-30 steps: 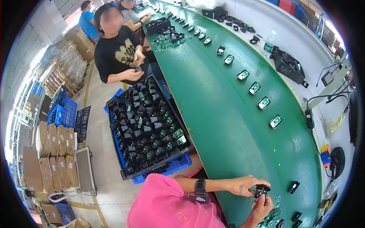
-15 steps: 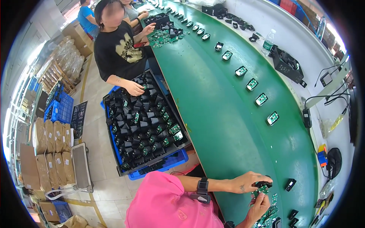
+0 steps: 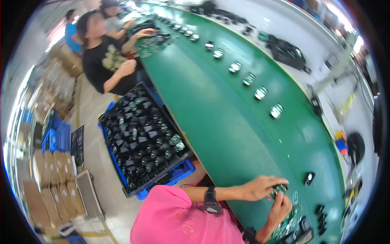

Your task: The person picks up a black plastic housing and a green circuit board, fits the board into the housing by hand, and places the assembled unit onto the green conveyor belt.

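Over the near part of the green table, my left hand grips a small black housing, its fingers bent over the top. A green circuit board shows against the housing, between my two hands. My right hand is closed, thumb and fingertips pinching at the board's lower edge. Blur hides whether the board sits fully inside the housing. Just beside my right hand lies a pile of loose green circuit boards. A black housing stands alone to the right of my hands.
Several housings with boards form a row along the green table. Several black housings lie near right. A tray of black parts stands left of the table, beside a co-worker in a black shirt. Wall cables hang right.
The view has shifted and blurred. The board in my right hand has come up against the housing. The co-worker's hand has lifted from the tray.
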A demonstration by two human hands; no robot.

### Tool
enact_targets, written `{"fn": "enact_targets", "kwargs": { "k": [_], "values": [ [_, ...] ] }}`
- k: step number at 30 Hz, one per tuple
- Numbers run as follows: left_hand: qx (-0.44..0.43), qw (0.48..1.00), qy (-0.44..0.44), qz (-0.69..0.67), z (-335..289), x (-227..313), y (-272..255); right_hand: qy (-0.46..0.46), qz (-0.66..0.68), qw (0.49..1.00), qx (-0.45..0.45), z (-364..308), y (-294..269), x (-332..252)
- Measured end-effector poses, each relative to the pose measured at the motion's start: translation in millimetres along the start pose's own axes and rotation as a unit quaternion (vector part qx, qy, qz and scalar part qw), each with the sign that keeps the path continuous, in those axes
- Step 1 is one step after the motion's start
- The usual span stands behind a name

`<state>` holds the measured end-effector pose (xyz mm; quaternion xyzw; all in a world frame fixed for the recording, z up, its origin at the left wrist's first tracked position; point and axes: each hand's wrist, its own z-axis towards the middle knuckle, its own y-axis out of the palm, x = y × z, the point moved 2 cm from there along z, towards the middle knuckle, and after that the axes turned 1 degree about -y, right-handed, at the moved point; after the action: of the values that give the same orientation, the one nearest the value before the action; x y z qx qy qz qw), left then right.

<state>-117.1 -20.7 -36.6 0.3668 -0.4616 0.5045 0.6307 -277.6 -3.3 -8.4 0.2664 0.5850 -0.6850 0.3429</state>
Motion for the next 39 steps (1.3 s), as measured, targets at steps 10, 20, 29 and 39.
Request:
{"fn": "enact_targets", "kwargs": {
  "k": [10, 20, 29, 39],
  "values": [
    [-0.022, 0.969, -0.209, -0.127, -0.2, -5.5, -15.4, 0.053, -0.032, 0.998, 0.013, 3.8, 13.2, -9.4],
    [-0.107, 0.965, -0.22, -0.099, 5.8, -4.0, -0.2, 0.087, 0.109, 0.99, -0.028, -1.2, 8.7, 2.4],
    [-0.081, 0.97, -0.226, -0.045, 2.3, -16.8, 1.7, 0.051, 0.07, 0.996, -0.008, -2.8, 17.5, 10.2],
    [-0.06, 0.976, -0.206, -0.025, 6.1, -16.7, 2.4, 0.034, 0.11, 0.993, 0.018, -5.1, 28.7, 21.8]
  ]
}}
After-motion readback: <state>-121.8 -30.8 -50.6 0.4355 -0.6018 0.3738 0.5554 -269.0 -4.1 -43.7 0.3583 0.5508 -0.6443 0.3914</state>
